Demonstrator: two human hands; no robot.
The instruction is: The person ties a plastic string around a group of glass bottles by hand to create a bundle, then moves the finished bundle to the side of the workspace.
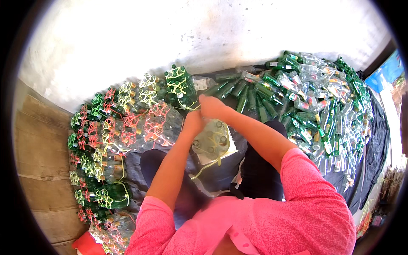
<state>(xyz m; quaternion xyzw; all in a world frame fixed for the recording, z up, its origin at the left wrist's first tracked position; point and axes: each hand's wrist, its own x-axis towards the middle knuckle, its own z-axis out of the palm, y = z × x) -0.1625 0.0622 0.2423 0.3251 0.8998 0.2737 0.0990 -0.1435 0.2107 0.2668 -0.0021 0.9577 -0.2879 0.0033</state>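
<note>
Before me, between my knees, a cluster of clear glass bottles stands upright on a white board. Yellow-green plastic twine runs at its front side and trails toward me. My left hand and my right hand meet just beyond the cluster, at its far left side. Both are closed around a strand of the same twine, whose loose part shows left of the fingers. The fingertips are partly hidden. Close beyond my hands stands a tied bundle of green glass bottles.
Tied bottle bundles with red, yellow and green twine line the left side. A large heap of loose green and clear bottles lies on black sheeting at right. A white wall rises behind; cardboard stands at left.
</note>
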